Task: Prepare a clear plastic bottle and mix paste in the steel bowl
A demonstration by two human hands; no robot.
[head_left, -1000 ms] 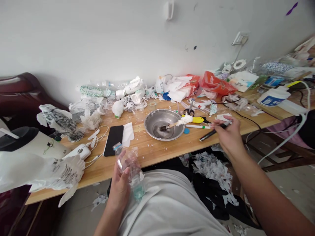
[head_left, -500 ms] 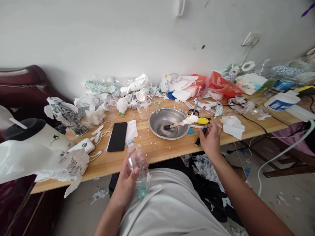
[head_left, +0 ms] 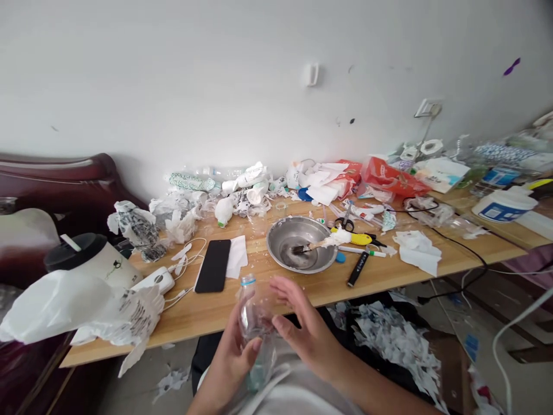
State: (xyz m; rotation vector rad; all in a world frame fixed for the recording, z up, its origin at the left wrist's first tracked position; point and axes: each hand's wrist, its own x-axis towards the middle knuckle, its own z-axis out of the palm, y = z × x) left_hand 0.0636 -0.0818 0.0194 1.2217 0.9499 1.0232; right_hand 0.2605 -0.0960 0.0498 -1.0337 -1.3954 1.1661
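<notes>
A clear plastic bottle [head_left: 256, 314] with a blue ring at its neck stands nearly upright over my lap. My left hand [head_left: 235, 351] is wrapped around it from the left, thumb across the front. On its other side is my right hand [head_left: 305, 331], fingers apart and curved, close to the bottle; whether it touches is unclear. Beyond them sits a metal bowl [head_left: 276, 253], with a brush [head_left: 313, 245] wrapped in white near the handle resting across it. Right of the bowl lie a black marker [head_left: 358, 270], a white-green pen [head_left: 367, 252], scissors [head_left: 345, 223] and a yellow-handled cutter [head_left: 360, 238].
A black phone [head_left: 213, 266] lies left on the wooden table [head_left: 276, 294], by a white tissue, cables and a black-lidded cup [head_left: 97, 259]. Paper-covered bottles and scraps line the wall. At the right are a red bag [head_left: 393, 177], tissue [head_left: 418, 252] and white tub [head_left: 504, 204].
My right hand has moved left from beside the marker to the bottle, and the marker now shows uncovered on the table. The left hand keeps its hold. The view has tilted upward.
</notes>
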